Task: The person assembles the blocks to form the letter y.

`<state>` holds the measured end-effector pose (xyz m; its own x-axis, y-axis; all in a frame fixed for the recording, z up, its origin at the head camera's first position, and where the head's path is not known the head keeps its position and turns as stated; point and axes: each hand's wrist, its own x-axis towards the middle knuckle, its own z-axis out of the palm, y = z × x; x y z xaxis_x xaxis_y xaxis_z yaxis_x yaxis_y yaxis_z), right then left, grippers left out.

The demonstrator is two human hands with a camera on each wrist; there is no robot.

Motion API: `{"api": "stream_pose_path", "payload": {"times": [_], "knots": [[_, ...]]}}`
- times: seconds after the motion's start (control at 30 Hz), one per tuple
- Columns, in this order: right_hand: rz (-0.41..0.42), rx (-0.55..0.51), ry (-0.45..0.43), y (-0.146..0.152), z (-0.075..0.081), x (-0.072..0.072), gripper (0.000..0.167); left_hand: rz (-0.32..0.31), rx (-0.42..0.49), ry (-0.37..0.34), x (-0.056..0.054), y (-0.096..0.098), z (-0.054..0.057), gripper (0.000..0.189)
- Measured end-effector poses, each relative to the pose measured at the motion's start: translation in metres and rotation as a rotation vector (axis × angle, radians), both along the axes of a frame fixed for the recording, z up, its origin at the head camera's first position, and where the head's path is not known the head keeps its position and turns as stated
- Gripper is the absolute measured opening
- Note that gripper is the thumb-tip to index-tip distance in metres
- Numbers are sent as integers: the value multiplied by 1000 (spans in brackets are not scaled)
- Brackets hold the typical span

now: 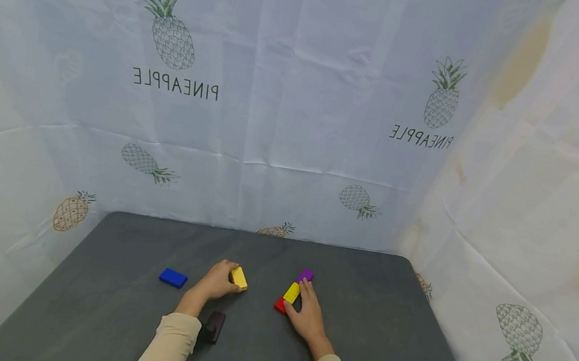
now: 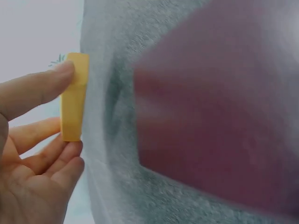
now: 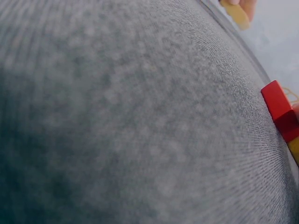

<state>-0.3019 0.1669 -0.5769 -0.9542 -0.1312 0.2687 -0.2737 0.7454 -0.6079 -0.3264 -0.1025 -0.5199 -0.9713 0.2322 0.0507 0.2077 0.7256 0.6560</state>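
Note:
My left hand (image 1: 217,282) pinches an orange-yellow block (image 2: 74,100) between thumb and fingers, holding it by its two ends. To the right, a slanting row on the dark table is made of a purple block (image 1: 305,276), a yellow block (image 1: 291,293) and a red block (image 1: 280,305). My right hand (image 1: 308,315) grips the yellow block, thumb by the red end and fingertips by the purple end. In the right wrist view the red block (image 3: 279,106) shows at the edge, partly covered by a fingertip.
A blue block (image 1: 172,277) lies left of my left hand. Beneath the left wrist is a dark maroon block (image 1: 215,327), large and blurred in the left wrist view. A pineapple-print cloth (image 1: 297,115) hangs behind the table (image 1: 357,333) and along its sides.

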Motion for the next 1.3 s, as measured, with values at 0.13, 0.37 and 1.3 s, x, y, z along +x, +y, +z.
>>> {"api": "stream_pose_path", "payload": {"times": [0.13, 0.37, 1.3], "knots": [[4, 11, 7, 0, 1, 0, 70, 8, 40, 27, 1, 4, 4, 62], [9, 13, 0, 1, -1, 0, 71, 28, 105, 97, 4, 14, 6, 62], [-33, 38, -16, -2, -2, -2, 71, 163, 255, 118, 23, 75, -4, 63]]}}
